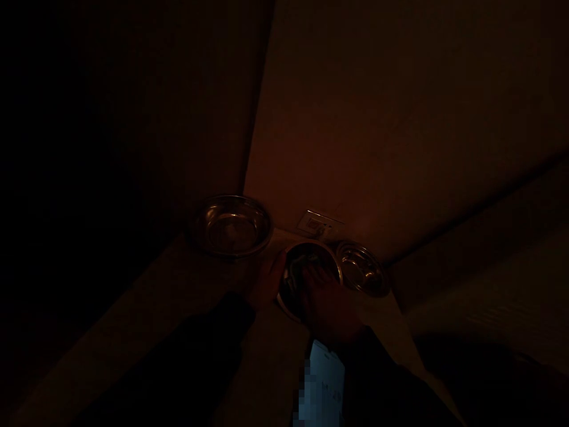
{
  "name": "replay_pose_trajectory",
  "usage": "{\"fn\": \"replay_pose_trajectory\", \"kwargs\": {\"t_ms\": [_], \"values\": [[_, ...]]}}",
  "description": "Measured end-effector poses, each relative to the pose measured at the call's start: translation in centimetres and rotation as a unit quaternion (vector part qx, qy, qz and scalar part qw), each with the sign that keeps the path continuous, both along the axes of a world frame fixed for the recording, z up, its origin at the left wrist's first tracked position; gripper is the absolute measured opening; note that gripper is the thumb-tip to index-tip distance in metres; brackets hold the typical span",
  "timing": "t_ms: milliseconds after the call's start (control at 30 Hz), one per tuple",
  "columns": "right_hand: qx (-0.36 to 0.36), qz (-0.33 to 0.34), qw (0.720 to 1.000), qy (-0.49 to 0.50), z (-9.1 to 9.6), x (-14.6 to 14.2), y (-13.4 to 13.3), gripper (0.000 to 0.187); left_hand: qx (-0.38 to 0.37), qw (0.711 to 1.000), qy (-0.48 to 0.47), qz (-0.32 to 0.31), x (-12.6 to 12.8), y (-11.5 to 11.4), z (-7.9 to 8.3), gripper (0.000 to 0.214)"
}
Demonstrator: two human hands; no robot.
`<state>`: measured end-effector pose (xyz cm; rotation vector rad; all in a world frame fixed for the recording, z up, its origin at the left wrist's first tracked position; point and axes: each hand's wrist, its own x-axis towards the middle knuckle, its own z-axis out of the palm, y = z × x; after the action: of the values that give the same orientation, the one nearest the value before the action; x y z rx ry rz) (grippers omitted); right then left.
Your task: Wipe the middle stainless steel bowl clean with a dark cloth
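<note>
The scene is very dark. A round metal pot stands at the middle of the counter, with dark and greenish contents too dim to name. My left hand rests against the pot's left side, its fingers curved along the rim. Over the pot's right side reaches my right hand, fingers bent down inside among the contents. Its fingertips are partly hidden, and I cannot make out what they hold.
A wide, shiny metal bowl sits left of the pot on the counter. A metal compartment plate leans at the right. Behind is a wall socket panel. A lit phone screen shows below my right wrist.
</note>
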<state>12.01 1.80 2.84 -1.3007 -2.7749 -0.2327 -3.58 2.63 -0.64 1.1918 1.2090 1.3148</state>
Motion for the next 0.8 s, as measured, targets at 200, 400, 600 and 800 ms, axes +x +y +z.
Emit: {"fn": "replay_pose_trajectory", "kwargs": {"t_ms": [200,400,600,800], "values": [[-0.034,0.063,0.996,0.059,0.5,-2.0,0.5,0.040,-0.019,0.999,0.041,0.020,-0.3,0.2,-0.2,0.051],[-0.121,0.142,0.981,0.060,2.0,-1.3,-1.1,0.029,-0.022,0.997,0.066,0.020,-0.3,-0.1,0.3,0.053],[-0.126,0.148,0.980,0.039,1.9,-0.7,-1.5,0.022,-0.033,0.997,0.056,0.037,-0.2,0.0,0.1,0.055],[-0.058,0.109,0.992,0.041,0.3,-0.9,-0.8,0.038,-0.040,0.998,0.041,0.030,-0.1,0.2,-0.2,0.055]]}}
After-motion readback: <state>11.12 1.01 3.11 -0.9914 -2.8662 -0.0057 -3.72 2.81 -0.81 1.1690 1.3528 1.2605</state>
